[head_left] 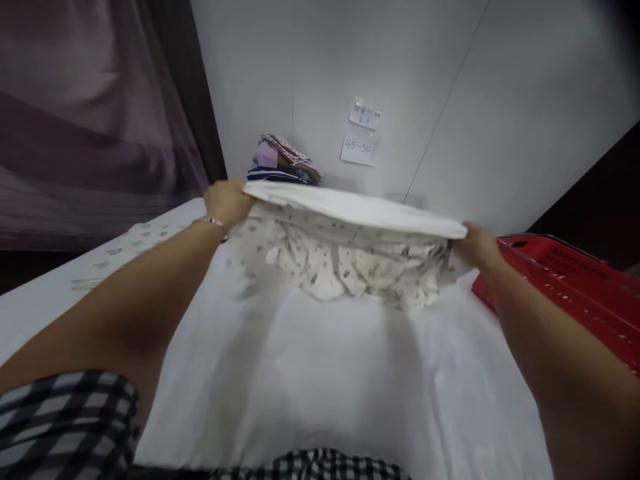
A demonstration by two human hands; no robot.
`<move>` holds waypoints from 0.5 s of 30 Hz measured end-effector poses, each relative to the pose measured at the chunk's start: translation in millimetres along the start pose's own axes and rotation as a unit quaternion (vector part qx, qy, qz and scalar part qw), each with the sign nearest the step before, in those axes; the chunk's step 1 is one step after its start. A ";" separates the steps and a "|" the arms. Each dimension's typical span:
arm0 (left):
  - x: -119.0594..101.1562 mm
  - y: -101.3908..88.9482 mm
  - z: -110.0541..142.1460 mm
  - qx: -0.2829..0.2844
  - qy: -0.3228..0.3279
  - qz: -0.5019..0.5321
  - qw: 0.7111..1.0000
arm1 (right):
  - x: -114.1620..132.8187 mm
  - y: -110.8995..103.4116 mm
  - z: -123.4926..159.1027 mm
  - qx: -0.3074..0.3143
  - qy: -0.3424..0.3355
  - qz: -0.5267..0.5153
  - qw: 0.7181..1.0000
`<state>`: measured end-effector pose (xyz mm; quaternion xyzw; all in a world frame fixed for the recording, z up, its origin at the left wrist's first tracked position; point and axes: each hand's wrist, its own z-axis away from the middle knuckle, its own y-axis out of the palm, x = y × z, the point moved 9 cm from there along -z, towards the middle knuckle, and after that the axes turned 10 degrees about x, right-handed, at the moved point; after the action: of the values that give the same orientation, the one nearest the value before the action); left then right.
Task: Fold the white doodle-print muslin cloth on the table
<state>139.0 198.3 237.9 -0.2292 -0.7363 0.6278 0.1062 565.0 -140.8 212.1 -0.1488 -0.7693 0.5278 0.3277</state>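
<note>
Stretched between both hands above the white table [340, 373] is a white cloth piece [345, 260] with small dark printed marks. Its plain white band runs along the top, and the printed part hangs below in gathered folds. My left hand [229, 203], with a bracelet at the wrist, is closed on the band's left end. The right end is gripped by my right hand [477, 245], its fingers partly hidden behind the fabric. Which kind of garment or cover this is, I cannot tell.
Folded fabrics [285, 160] are stacked at the wall. A red plastic basket [565, 280] stands at the right. More printed cloth [130, 250] lies at the table's left. Paper labels [359, 145] hang on the wall [400, 73], and a purple curtain [90, 120] hangs at the left.
</note>
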 end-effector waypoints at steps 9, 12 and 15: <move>-1.1 10.3 -8.8 0.001 0.064 -0.054 0.997 | -4.8 -17.1 -15.2 -0.005 -0.043 0.013 0.999; 5.4 51.7 15.7 0.058 0.087 -0.065 0.992 | -32.2 18.9 4.6 0.049 -0.057 0.017 0.997; 14.0 78.9 41.0 0.076 0.102 -0.062 0.990 | -60.0 50.6 37.6 0.085 -0.047 0.001 0.995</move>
<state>124.7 177.4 151.5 -0.2367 -0.6844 0.6478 0.2364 578.7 -182.0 136.7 -0.0958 -0.7359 0.5982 0.3024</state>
